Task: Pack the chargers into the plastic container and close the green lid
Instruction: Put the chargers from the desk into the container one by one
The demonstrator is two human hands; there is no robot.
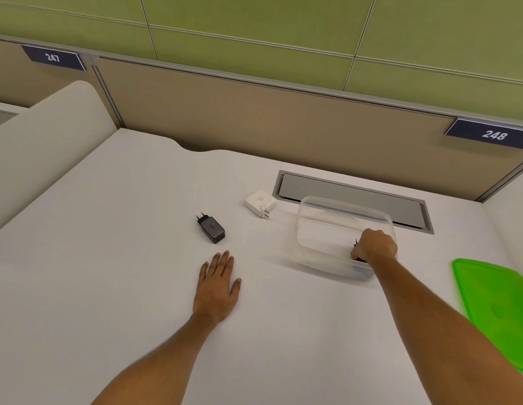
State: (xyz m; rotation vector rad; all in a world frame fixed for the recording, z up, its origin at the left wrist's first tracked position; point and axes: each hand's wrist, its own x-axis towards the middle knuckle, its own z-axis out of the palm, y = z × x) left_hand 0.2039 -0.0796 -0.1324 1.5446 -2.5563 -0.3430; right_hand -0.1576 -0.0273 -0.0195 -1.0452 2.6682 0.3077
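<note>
Reaching into the clear container (321, 229), the right hand (375, 245) is clenched around a dark charger (358, 255) at its near right corner, while the left hand (218, 283), fingers extended and holding nothing, lies flat on the white desk (123, 229) left of the container. A black charger (211, 228) and a white charger (260, 202) lie on the desk left of the container, the green lid (497, 305) lies to its right at the frame edge, and a grey cable hatch (353, 198) sits just behind it below a beige partition (254, 112). Bare desk extends left and toward the viewer.

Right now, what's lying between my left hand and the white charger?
In the head view, the black charger lies on the table between the left hand and the white charger, slightly left of the direct line; otherwise bare tabletop.
</note>
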